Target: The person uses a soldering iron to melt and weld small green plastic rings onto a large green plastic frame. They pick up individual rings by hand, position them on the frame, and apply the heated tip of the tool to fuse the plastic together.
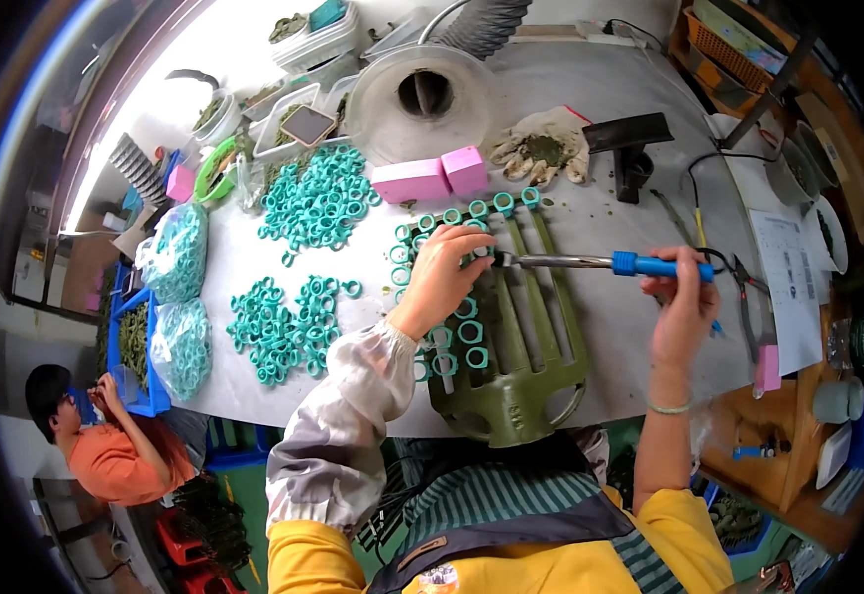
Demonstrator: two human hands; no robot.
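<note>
My right hand (678,297) is wrapped round the blue handle of a soldering iron (580,262), which points left. Its tip is close to the fingers of my left hand (442,272). That left hand is closed in a pinch over an olive-green slotted frame (541,386) with long bars. What the fingertips hold, if anything, is too small to make out. Teal rings (469,332) stand in rows along the frame's left part and its far edge. A loose grey-white sleeve covers my left forearm; a thin bracelet is on my right wrist.
Two piles of teal rings (288,327) lie at left, beside bags of rings (174,252). Pink blocks (412,181), a dirty glove (543,144) and a clear funnel-like hood (422,94) are behind. Pliers (746,297) and a cable lie right. Another person (120,445) sits at far left.
</note>
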